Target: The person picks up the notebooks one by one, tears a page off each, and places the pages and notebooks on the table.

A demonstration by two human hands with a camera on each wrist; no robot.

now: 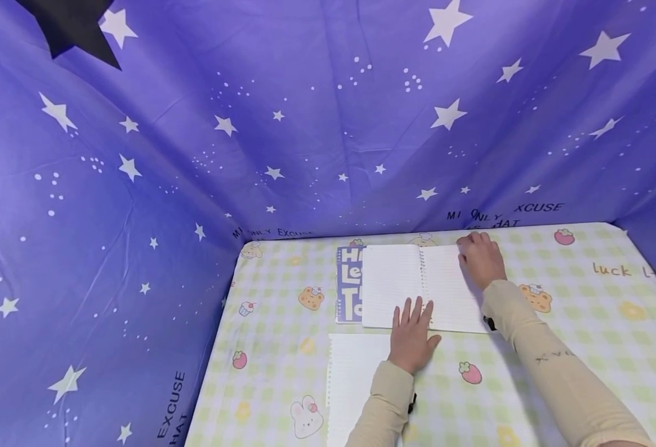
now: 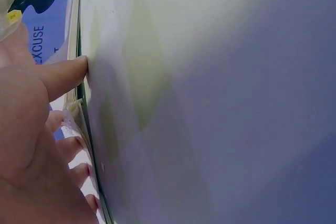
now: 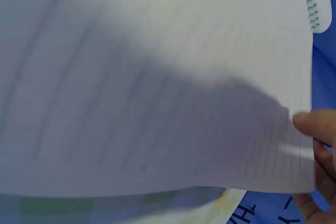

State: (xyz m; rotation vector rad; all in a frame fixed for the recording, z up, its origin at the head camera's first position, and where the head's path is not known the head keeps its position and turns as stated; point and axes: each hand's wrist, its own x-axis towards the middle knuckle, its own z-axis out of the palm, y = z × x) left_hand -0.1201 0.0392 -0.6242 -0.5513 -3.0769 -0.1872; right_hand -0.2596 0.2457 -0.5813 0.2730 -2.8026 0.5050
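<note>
My right grip [image 1: 481, 262] pinches 1 page [image 3: 210, 140] corner of an open notebook [image 1: 417, 279]; left of it, my left grip [image 1: 412, 338] rests on the notebook, fingers extended, probably steadying it.

A flat lane of tablecloth [image 1: 451, 410] is running between the left sleeve [image 1: 381, 400] and the right sleeve [image 1: 551, 360] toward the near edge of the open notebook [image 1: 392, 279], where the left hand [image 1: 412, 338] is blocking the middle. The right hand [image 1: 481, 257] is pinching a page [image 3: 236, 140], obstructing the far right corner. A purple curtain [image 1: 305, 136] is walling off the tablecloth's far and left edges.
</note>
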